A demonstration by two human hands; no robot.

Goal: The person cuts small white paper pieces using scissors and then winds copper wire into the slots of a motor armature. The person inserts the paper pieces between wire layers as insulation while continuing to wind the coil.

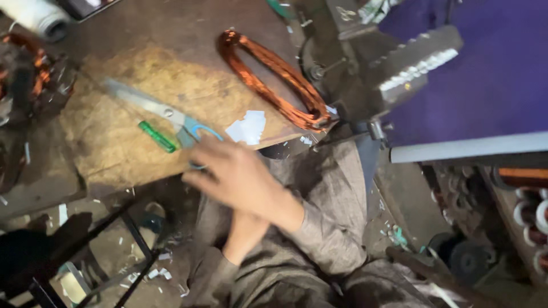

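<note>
My right hand (237,177) reaches left over the front edge of a worn wooden board (114,74). It is blurred, its fingers spread, and its fingertips lie at the blue handles of a pair of scissors (154,105). A green-handled screwdriver (158,137) lies just left of the fingers. Small white paper pieces (248,128) sit right above the hand. A long oval coil of copper wire (271,80) rests further back. My left hand (245,231) is under the right wrist, mostly hidden, over my grey-clothed lap.
A grey metal vise-like tool (399,68) stands at the board's right end, against a purple surface (491,68). A motor stator with copper windings (28,74) sits at far left, a white roll (40,17) above it. A black metal frame (114,245) stands on the littered floor.
</note>
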